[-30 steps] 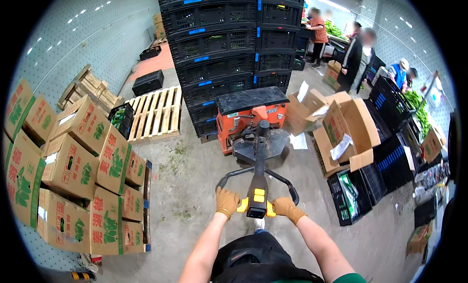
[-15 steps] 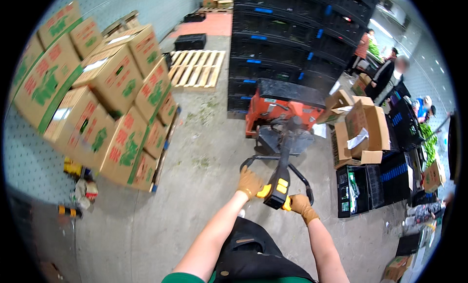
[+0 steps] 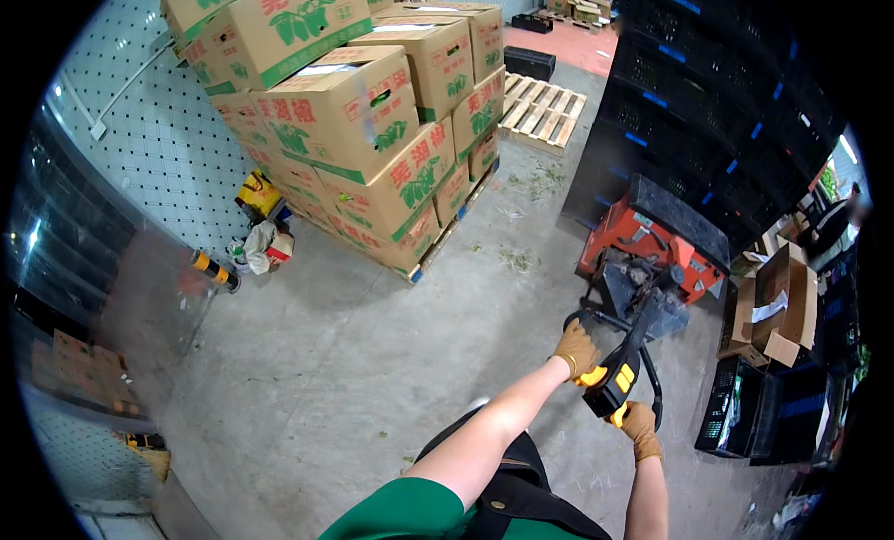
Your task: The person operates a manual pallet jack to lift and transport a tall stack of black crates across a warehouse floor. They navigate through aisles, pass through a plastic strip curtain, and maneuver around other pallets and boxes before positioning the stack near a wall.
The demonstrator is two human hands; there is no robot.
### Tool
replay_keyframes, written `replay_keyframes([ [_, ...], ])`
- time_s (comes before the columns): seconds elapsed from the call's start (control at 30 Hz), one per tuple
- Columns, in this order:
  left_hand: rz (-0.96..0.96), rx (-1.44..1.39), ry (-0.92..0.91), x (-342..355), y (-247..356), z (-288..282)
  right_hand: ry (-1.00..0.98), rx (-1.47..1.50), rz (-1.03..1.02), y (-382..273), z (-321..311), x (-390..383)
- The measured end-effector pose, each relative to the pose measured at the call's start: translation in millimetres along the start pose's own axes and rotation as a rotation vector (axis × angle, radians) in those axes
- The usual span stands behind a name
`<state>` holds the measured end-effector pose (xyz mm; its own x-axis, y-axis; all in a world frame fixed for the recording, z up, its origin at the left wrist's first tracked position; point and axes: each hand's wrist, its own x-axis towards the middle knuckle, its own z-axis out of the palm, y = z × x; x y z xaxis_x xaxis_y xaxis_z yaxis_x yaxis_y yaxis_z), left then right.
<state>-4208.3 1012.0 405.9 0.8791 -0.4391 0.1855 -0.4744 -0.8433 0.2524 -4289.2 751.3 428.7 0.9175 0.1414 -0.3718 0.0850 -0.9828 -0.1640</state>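
Note:
Both my hands wear brown work gloves and grip the handle of an electric pallet jack. My left hand (image 3: 577, 349) is closed round the left side of the looped black handle (image 3: 610, 389), beside a yellow thumb lever. On its right side my right hand (image 3: 640, 428) is wrapped next to the other yellow lever. Ahead of me stands the jack's red body (image 3: 610, 237) with a dark top cover. Right behind that body rises a tall stack of black plastic crates (image 3: 656, 121) with blue tags; whatever bears the stack is hidden.
At left, printed cardboard cartons (image 3: 372, 130) are stacked on a pallet (image 3: 456, 225). Beyond them lies a bare wooden pallet (image 3: 545, 112). An open carton (image 3: 787, 298) and low black crates (image 3: 736, 405) stand at right. A black-and-yellow post (image 3: 214, 268) is near the left wall.
My view has swung left, so the cartons, jack and crates appear farther right. More of the left wall shows. Both hands keep their grip on the handle.

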Motion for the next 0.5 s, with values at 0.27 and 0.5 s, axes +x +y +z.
replay_keyframes([
  [0.27,0.164,-0.083,0.031,-101.2,-27.0,-30.1,0.054,-0.046,-0.01,-59.4,48.8,-54.2],
  [0.5,0.272,-0.032,-0.14,-206.3,-31.7,-41.7,-0.099,-0.005,0.049,-115.8,125.7,-148.2],
])
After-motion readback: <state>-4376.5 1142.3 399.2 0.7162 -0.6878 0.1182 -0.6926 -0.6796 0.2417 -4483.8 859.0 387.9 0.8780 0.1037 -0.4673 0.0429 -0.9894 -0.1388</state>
